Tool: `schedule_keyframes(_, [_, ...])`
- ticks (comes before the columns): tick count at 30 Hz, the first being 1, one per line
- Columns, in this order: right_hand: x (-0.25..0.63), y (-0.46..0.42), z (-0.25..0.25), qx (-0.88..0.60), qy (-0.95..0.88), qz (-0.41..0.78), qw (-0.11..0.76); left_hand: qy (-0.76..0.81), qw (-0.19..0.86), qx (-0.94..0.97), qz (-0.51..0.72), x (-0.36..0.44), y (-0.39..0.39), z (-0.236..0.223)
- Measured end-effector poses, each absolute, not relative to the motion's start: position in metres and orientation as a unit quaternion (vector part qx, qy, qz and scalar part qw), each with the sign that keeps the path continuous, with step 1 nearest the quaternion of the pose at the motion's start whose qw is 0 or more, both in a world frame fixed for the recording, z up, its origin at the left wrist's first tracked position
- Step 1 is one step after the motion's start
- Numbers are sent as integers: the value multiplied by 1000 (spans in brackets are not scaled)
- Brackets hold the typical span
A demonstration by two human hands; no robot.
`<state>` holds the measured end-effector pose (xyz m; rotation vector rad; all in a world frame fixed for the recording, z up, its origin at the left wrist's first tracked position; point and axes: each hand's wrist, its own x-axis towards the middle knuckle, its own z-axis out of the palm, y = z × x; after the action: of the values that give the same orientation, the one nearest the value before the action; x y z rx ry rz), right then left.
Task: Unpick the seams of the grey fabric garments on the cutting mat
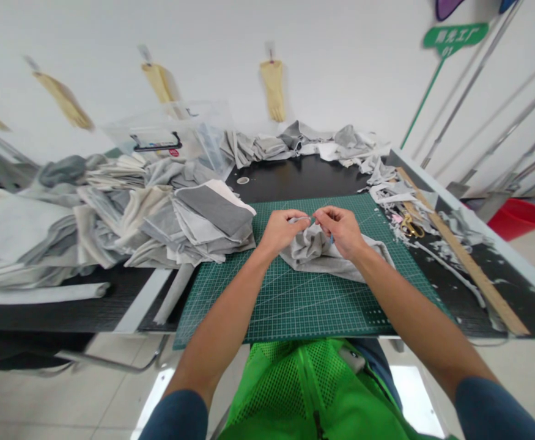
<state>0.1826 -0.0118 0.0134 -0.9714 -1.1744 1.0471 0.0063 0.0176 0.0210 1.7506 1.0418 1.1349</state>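
Observation:
A bunched piece of light grey fabric (317, 260) lies on the green cutting mat (295, 311). My left hand (282, 231) pinches a raised edge of this fabric between thumb and fingers. Almost touching it, my right hand (340, 229) is closed in a pinch just above the cloth. A small blue end (331, 239) shows beneath the right fingers; what it belongs to is hidden. Both hands are over the upper middle of the mat, with their fingertips close together.
Stacked grey and white cloth pieces (216, 214) cover the left side. To the right are gold-handled scissors (411, 227), a wooden ruler (469, 260) and fabric scraps (464, 229). A clear plastic box (207, 134) stands behind; a red bucket (521, 219) is beyond the table.

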Motion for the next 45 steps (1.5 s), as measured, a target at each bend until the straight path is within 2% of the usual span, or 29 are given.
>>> schedule_keyframes(5, [186, -7, 7, -438, -530, 426, 588, 403, 450, 641, 474, 5, 19, 21])
schedule_keyframes(12, [193, -3, 5, -493, -623, 350, 497, 350, 506, 608, 502, 7, 21, 18])
schedule_keyframes(21, [198, -3, 10, -478, -666, 223, 528, 294, 585, 578, 486, 16, 13, 17])
schedule_keyframes(30, [201, -2, -4, -468, -692, 151, 530, 333, 518, 626, 479, 19, 12, 16])
schedule_keyframes(39, [196, -15, 2, -467, -699, 174, 513, 364, 482, 626, 493, 18, 16, 16])
schedule_keyframes(45, [194, -23, 6, -465, -705, 180, 505, 373, 503, 600, 498, 17, 11, 8])
